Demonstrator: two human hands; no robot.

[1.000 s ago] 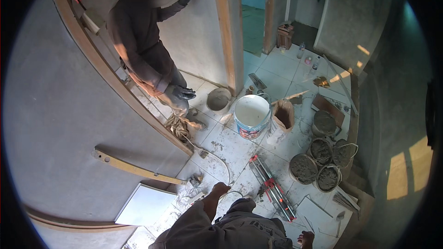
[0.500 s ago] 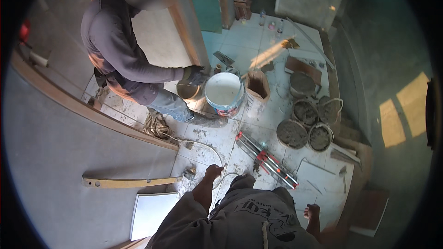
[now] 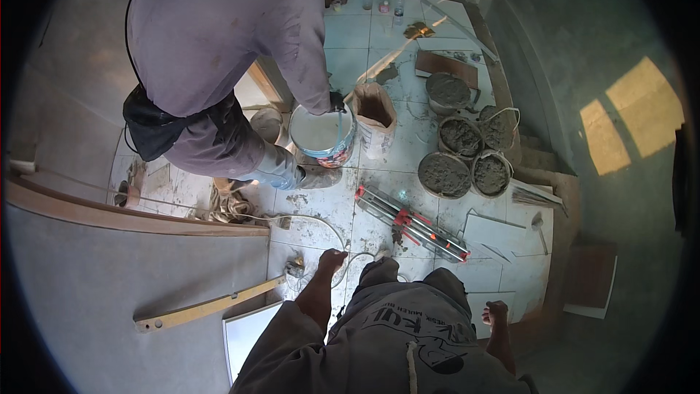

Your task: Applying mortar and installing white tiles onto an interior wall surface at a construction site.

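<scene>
My left hand (image 3: 332,260) hangs low with its fingers curled, close to a pale cable (image 3: 321,220) that loops over the tiles. What it holds, if anything, is hidden. On the other side, my right hand (image 3: 496,312) is loosely closed beside my body, nothing visible in it. On the floor ahead lies a manual tile cutter (image 3: 412,223) with metal rails and red parts. A co-worker (image 3: 219,36) bends over a white bucket (image 3: 321,152), a dark-gloved hand at its rim. An open paper sack (image 3: 377,138) stands beside that bucket.
Several buckets of grey mortar (image 3: 445,175) stand at the right. White tile pieces (image 3: 494,235) and a small trowel-like tool (image 3: 539,230) lie nearby. A yellow spirit level (image 3: 211,306) leans at the left wall above a white panel (image 3: 244,335). Bottles (image 3: 399,11) stand far back.
The co-worker has come closer and bent down, the gloved hand now at the white bucket. My view has shifted, and the floor things sit higher and further left. My hands stay low.
</scene>
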